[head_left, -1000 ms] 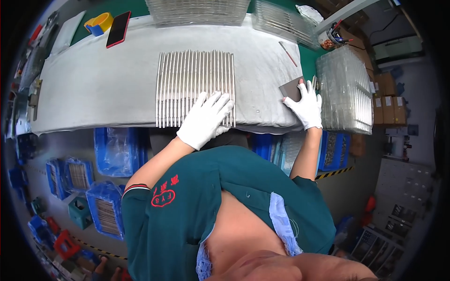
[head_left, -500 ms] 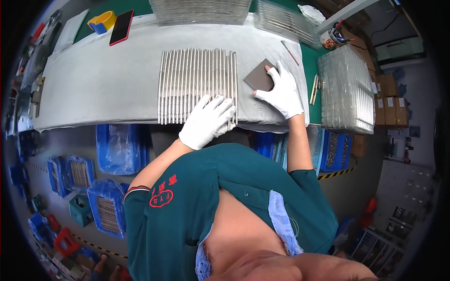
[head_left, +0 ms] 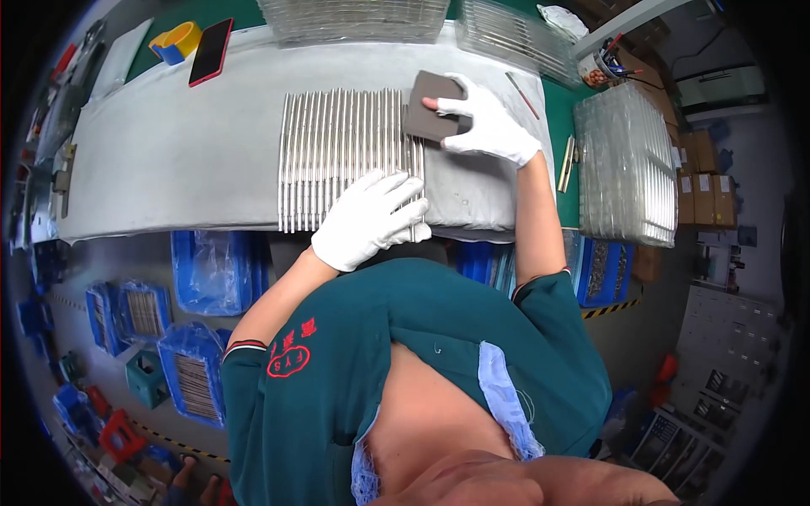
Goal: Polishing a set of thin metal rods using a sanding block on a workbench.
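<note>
A row of slender silver metal rods (head_left: 337, 139) lies side by side on the grey-white cloth, their lengths pointing away from me. My left hand (head_left: 371, 218), in a white glove, rests flat across the near ends at the row's right side, fingers stretched out over the rods. In my gloved right hand (head_left: 485, 122) is a flat, dark brown-grey rectangular pad (head_left: 433, 101), gripped by its right side with bare fingertips showing. The pad overlaps the far right corner of the row; whether it presses on the rods I cannot tell.
A thin pencil-like stick (head_left: 521, 94) lies right of my right hand. Clear plastic trays (head_left: 624, 169) are stacked at the right, with more trays (head_left: 354, 21) at the back. A phone (head_left: 211, 52) and yellow tape roll (head_left: 181, 38) lie back left. Blue bins (head_left: 192, 371) stand below.
My right hand has closed on the pad, picked it up from the cloth and brought it left to the rods. My left hand stays on the rods; the row has shifted slightly.
</note>
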### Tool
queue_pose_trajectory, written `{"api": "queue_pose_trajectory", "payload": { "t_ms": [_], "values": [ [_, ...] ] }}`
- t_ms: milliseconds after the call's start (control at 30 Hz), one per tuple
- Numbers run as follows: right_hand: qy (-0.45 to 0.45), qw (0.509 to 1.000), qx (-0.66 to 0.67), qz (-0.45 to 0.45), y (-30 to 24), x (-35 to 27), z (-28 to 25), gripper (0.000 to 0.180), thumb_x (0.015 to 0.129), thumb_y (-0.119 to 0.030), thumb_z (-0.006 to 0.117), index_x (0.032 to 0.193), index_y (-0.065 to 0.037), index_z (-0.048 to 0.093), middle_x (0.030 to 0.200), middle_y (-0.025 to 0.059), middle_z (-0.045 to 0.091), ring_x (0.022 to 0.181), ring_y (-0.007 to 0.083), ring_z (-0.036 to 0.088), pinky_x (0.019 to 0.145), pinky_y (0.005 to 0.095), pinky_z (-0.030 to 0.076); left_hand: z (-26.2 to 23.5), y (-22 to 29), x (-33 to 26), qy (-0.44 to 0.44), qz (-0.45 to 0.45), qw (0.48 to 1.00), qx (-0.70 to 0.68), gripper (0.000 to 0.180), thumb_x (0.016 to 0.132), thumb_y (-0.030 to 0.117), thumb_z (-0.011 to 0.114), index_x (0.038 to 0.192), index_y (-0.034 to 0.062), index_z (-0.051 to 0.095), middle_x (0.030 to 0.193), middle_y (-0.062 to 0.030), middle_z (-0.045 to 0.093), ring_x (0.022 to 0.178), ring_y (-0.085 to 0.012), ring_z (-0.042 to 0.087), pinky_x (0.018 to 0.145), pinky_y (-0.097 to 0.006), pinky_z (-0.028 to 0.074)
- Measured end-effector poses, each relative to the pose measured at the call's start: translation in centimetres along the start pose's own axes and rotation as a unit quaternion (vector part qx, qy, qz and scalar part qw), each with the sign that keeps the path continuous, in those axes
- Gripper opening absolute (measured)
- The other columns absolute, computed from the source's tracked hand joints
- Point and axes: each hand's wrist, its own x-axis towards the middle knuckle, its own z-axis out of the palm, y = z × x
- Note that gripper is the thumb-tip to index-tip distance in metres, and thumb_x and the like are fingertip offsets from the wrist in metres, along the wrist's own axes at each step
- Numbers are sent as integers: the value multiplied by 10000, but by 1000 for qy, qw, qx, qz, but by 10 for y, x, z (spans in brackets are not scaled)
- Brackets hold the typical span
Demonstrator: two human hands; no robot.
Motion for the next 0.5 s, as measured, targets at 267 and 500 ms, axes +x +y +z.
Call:
{"api": "queue_pose_trajectory", "payload": {
  "t_ms": [267, 500],
  "values": [
    [-43, 996, 45, -67, 0, 31, 5, 648, 603, -374, 730, 1242, -285, 676, 1386, 303, 434, 1211, 468, 469, 1067, 455, 379, 1, -3, 1, -10, 8, 999, -37, 345, 719, 215, 660, 1022, 64, 591, 1202, -128, 568, 1129, -334, 552, 952, -446, 469],
    [-49, 995, -29, -87, -11, 34, 8, 642, 635, -395, 715, 1252, -222, 677, 1437, 275, 387, 1285, 429, 417, 1118, 422, 317, 6, -3, 7, 40, 32, 998, -34, 284, 718, 244, 700, 895, 55, 582, 1120, -141, 591, 1010, -301, 578, 830, -411, 497]
  ]
}}
